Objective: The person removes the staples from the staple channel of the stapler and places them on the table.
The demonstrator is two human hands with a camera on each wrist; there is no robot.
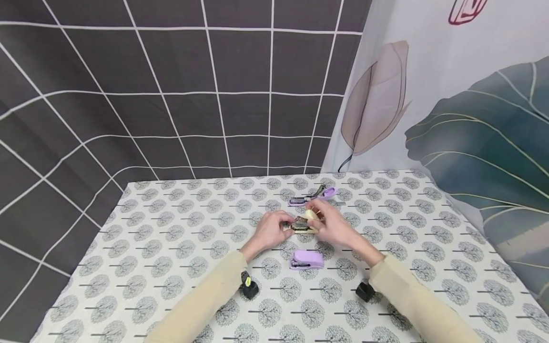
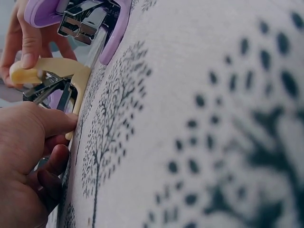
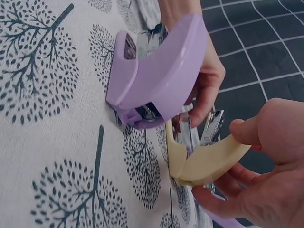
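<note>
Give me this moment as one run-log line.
left hand: grips yellow stapler | right hand: holds its raised cover | near purple stapler: untouched on tablecloth | far purple stapler: open

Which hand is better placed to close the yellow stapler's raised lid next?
Likely the right hand: it grips the lid directly, while the left hand holds the stapler's base.

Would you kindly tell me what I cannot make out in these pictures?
Head: inner details of the yellow stapler, too small to tell.
Left wrist: part of the near purple stapler, cut off by top edge.
Right wrist: part of the left hand, behind that purple stapler.
</note>
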